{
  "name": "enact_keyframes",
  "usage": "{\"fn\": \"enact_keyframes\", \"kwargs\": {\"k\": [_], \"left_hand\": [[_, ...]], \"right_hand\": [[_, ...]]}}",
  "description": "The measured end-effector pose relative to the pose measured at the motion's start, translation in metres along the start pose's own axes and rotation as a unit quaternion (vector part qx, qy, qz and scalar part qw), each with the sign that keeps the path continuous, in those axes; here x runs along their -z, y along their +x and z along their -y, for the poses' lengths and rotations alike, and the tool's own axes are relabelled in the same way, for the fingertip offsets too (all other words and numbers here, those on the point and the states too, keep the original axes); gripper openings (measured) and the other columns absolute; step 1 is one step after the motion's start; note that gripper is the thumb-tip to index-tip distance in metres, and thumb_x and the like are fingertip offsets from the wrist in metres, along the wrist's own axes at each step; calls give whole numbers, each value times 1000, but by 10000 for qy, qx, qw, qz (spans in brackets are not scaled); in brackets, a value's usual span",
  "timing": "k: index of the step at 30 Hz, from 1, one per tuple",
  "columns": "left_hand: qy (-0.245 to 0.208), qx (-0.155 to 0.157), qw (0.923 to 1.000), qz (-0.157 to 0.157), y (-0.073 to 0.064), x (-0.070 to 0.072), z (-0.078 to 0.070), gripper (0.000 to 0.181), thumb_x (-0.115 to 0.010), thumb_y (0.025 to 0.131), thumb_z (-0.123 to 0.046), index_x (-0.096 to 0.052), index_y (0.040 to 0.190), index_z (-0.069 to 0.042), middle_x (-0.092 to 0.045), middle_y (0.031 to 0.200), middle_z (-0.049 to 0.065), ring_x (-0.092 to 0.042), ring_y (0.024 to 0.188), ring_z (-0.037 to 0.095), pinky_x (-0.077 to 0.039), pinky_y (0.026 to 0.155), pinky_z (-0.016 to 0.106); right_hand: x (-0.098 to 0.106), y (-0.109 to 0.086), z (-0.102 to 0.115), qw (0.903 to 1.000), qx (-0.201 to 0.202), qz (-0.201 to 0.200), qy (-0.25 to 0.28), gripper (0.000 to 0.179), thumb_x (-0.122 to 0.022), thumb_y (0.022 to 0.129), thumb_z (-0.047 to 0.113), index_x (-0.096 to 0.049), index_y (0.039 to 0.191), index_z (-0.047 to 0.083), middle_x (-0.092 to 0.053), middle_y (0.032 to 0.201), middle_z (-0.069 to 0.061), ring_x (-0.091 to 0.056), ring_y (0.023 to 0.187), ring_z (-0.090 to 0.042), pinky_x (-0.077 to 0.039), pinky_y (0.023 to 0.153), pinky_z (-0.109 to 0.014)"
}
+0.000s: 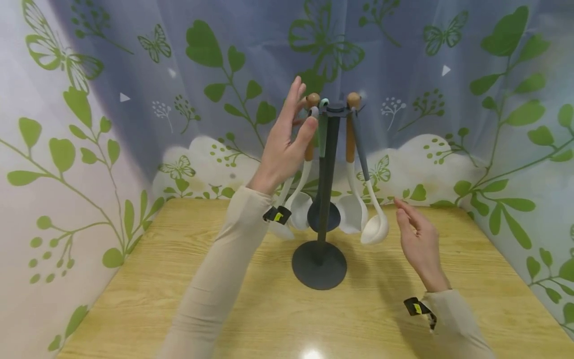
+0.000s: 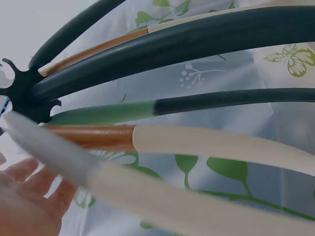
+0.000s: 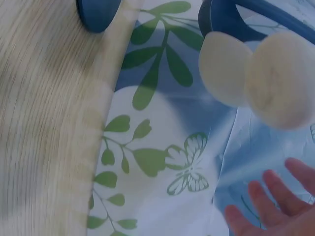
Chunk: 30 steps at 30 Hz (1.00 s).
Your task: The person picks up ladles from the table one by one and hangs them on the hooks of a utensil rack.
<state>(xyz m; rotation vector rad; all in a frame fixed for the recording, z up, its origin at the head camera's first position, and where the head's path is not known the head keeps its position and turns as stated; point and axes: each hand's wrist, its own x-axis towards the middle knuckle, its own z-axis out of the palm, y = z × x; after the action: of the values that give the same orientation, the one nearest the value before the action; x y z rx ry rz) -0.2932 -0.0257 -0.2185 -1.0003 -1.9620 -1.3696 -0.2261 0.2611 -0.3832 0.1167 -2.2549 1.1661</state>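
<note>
A dark utensil stand (image 1: 319, 271) carries several hanging kitchen utensils. At its upper left, my left hand (image 1: 284, 144) is raised with straight fingers and the thumb apart, close to the handle tops. The left wrist view has its fingers beside a grey-handled utensil (image 2: 51, 150); a brown-handled one (image 2: 93, 136) and a green-handled one (image 2: 113, 113) hang further in. On the stand's right side hangs a white ladle (image 1: 375, 230) with a grey handle. My right hand (image 1: 421, 244) hovers right of that ladle, apart from it, with relaxed fingers and nothing held.
The stand is on a light wooden table (image 1: 381, 319). Behind and at both sides hangs a curtain (image 1: 251, 40) printed with leaves and butterflies. A dark ladle bowl (image 1: 329, 217) and a white turner (image 1: 351, 214) hang close around the pole.
</note>
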Motion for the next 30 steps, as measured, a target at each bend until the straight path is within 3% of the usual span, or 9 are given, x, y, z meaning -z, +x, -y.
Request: {"fn": "enact_keyframes", "kwargs": {"k": [2,4,6,15,18,22,26,30], "left_hand": [[46,76,10000,-39,-9,4,1,88,-30,89,-79,-2,159,-33,-21,162,-11,-32,145,6,-37,112,31],[111,151,9998,-73,-20,8,4,87,-31,90,-77,-1,159,-33,-23,162,-10,-32,145,7,-37,112,35],[206,238,9995,-75,-30,11,7,87,-32,91,-76,0,158,-33,-25,161,-8,-31,145,7,-37,112,36],[522,750,9958,44,-69,14,28,83,-33,91,-76,3,156,-40,-27,161,-6,-32,145,14,-35,113,44],[612,935,9937,37,-83,15,33,82,-32,91,-76,3,156,-41,-28,160,-6,-37,142,21,-38,110,49],[710,1224,9899,108,-104,20,41,77,-34,95,-71,3,156,-41,-26,161,-5,-33,144,27,-41,105,55],[947,1521,9834,272,-124,26,53,71,-37,100,-60,3,156,-42,-26,161,-2,-24,149,27,-33,111,60],[1309,1625,9769,455,-139,32,65,68,-38,103,-49,0,158,-36,-22,163,2,-21,150,26,-20,119,57]], "right_hand": [[2,1,-4,9996,44,220,-187,42,-46,105,33,-56,140,13,-54,143,-16,-50,130,-39,-47,99,-48],[4,1,-7,9987,38,416,-278,44,-45,105,35,-54,142,12,-50,144,-21,-44,133,-45,-38,99,-66],[4,2,-11,9978,-38,553,-372,47,-44,105,38,-52,143,13,-47,145,-24,-41,134,-48,-35,99,-70],[9,-3,-22,9937,-313,923,-551,53,-41,105,40,-42,149,10,-36,152,-28,-32,137,-54,-29,100,-75],[14,-3,-25,9924,-372,978,-641,54,-41,105,41,-41,150,10,-34,153,-29,-30,137,-55,-28,99,-76],[21,-1,-31,9905,-425,1034,-800,57,-40,105,43,-38,151,9,-32,154,-29,-30,137,-56,-28,99,-76],[25,-1,-36,9877,-306,1089,-1083,57,-42,105,40,-37,152,8,-32,153,-28,-30,136,-56,-28,99,-75],[27,-1,-41,9824,-142,1260,-1371,59,-43,105,39,-36,151,4,-31,153,-30,-30,135,-57,-27,98,-76]]}}
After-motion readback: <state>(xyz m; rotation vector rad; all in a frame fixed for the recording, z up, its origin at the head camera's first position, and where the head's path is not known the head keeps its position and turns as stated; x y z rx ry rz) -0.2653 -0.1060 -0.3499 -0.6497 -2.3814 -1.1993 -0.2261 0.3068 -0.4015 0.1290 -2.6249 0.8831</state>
